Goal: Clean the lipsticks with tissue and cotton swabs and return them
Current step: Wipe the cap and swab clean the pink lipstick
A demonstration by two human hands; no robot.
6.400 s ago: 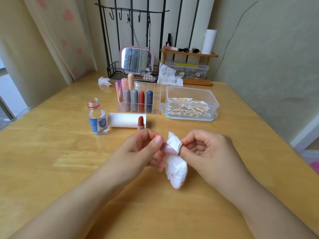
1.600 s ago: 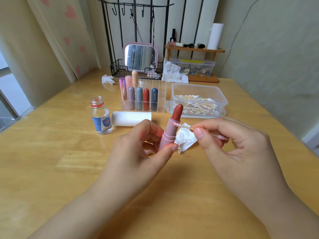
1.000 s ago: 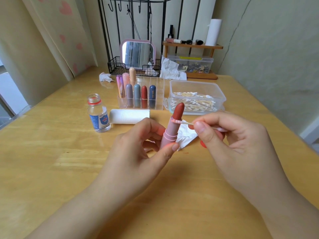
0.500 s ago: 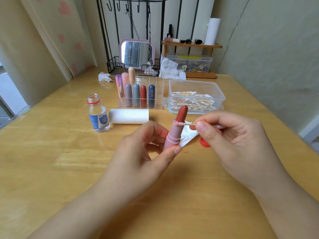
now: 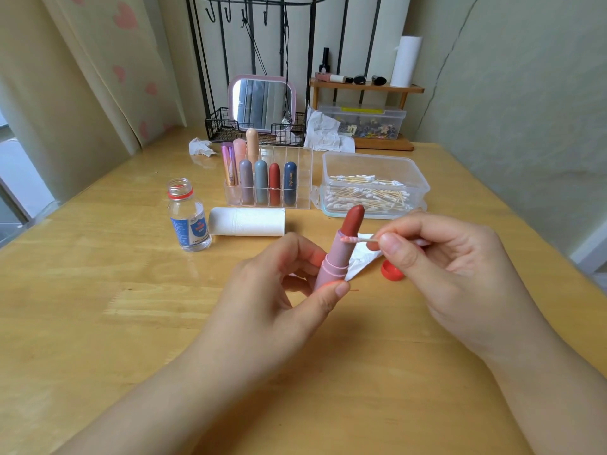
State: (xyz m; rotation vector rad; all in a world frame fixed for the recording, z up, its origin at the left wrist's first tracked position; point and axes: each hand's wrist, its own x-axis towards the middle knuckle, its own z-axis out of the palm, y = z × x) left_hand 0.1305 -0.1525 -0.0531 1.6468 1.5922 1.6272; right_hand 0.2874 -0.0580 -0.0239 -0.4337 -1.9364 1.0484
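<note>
An uncapped lipstick with a pink plastic tube and a dark red bullet (image 5: 341, 251) is being held tilted above the wooden bench (image 5: 98, 290) by the left hand (image 5: 279, 290), whose thumb and curled fingers are pinching the tube's lower half. A thin wooden cotton swab (image 5: 358, 239) is being pinched between thumb and forefinger of the right hand (image 5: 443, 264), and its pink-stained tip is being pressed against the tube's rim just below the bullet. The tube is being judged light, rigid and somewhat slick, best gripped low on the base; the waxy bullet is being judged soft and easily dented, so only gentle pressure is advised. A crumpled white tissue (image 5: 361, 261) is lying on the bench behind the lipstick, partly hidden by it and by the right hand's fingers. A red bottle cap (image 5: 389, 270) is being half covered by the right hand. The lipstick's own cap is not being seen anywhere. The clear acrylic organiser (image 5: 295, 178), to which the lipstick is to be returned, is standing well behind.
</note>
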